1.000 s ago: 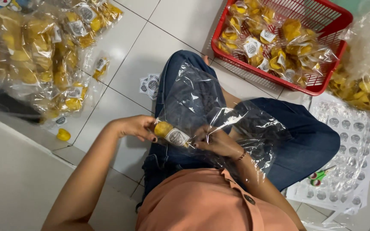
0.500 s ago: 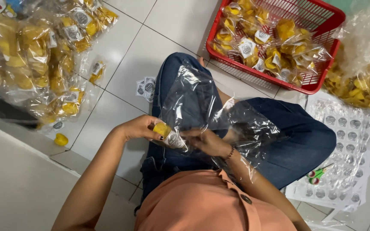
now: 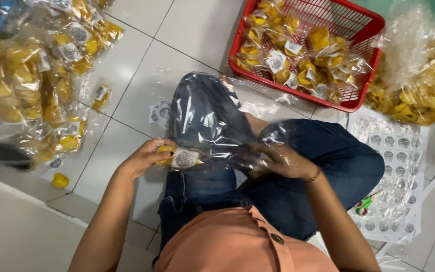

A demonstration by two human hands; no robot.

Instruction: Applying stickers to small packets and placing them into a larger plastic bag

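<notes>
Over the lap, the left hand pinches a small labelled snack packet while the right hand grips the clear plastic bags, keeping both within easy reach.

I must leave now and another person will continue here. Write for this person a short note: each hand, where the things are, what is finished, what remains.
Left hand: holds a small labelled packet of yellow snacks over the lap.
Right hand: grips a large clear plastic bag that lies across the knees; the packet is at its mouth.
Done: filled packets lie in the red basket and in a pile on the floor to the left.
Left: this packet is not yet fully inside the bag. Round label sheets lie on the right; one loose yellow piece lies on the floor.
</notes>
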